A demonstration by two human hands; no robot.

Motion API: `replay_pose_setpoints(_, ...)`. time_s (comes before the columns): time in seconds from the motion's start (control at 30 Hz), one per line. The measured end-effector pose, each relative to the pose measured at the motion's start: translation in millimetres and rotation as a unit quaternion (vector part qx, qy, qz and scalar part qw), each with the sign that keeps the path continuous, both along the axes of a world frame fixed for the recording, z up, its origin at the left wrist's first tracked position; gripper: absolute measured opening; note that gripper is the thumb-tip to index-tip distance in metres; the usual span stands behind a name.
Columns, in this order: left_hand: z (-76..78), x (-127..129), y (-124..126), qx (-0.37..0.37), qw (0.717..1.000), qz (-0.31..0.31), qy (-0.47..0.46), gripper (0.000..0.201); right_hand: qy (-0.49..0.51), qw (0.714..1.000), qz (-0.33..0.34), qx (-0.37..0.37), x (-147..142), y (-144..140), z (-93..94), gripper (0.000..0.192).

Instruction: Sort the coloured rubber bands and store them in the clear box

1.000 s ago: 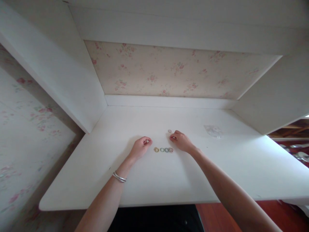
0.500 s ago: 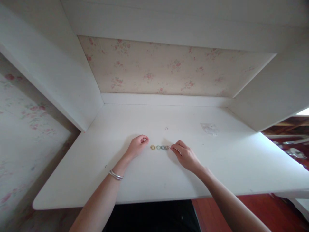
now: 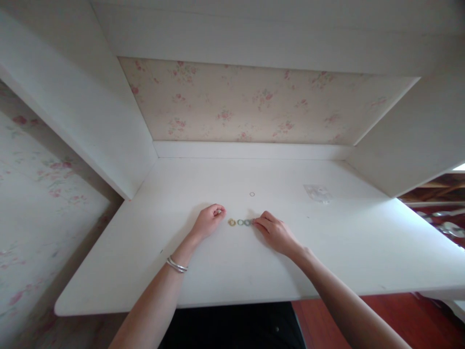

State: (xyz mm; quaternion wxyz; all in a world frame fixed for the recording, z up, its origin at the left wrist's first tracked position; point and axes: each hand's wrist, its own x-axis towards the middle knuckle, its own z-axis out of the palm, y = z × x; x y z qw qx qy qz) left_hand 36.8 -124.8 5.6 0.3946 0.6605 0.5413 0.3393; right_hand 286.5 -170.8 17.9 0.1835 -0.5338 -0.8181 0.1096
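**Both hands at the ring row on the white desk**

Landmark: row of small rings (image 3: 240, 222), lying flat on the white desk (image 3: 225, 271), yellowish ring at its left end, greenish ones to the right of it.

- Right hand (image 3: 275, 232): rests on the desk at the right end of the row, fingertips (image 3: 256, 222) bunched together and touching the last ring there. That ring is mostly hidden under the fingers; cannot tell whether it is pinched or only pressed.
- Left hand (image 3: 209, 222): just left of the row, apart from it, curled into a loose fist with thumb against forefinger. Whether anything is inside cannot be told.
- Bracelet (image 3: 177, 265) on the left wrist, nearer the desk edge than the row.
- Single ring (image 3: 252, 194): lies alone beyond the row, toward the back wall, clear of both hands.
- Clear plastic bag (image 3: 317, 192): well to the right of the row and farther back, flat on the desk.
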Motion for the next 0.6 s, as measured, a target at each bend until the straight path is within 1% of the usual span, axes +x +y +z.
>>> replay_pose_setpoints(0.2, 5.7, 0, -1, 0.0, 1.0, -0.005, 0.004, 0.028, 0.02, 1.0, -0.002, -0.02, 1, 3, 2.9, 0.031)
replay_pose_setpoints(0.43, 5.2, 0, -2, 0.003, 1.0, -0.006, -0.003, 0.028, 0.044, 0.999, -0.004, -0.007, 3, 5, 5.4, 0.03)
replay_pose_setpoints(0.5, 4.5, 0, -1, 0.004, 1.0, -0.007, 0.001, 0.029, 0.047, 0.999, -0.017, -0.003, 5, 9, 2.8, 0.03)
replay_pose_setpoints(0.6, 3.6, 0, 0, 0.005, 1.0, -0.007, 0.007, 0.029, 0.051, 0.997, -0.06, 0.005, 8, 23, -3.3, 0.032)
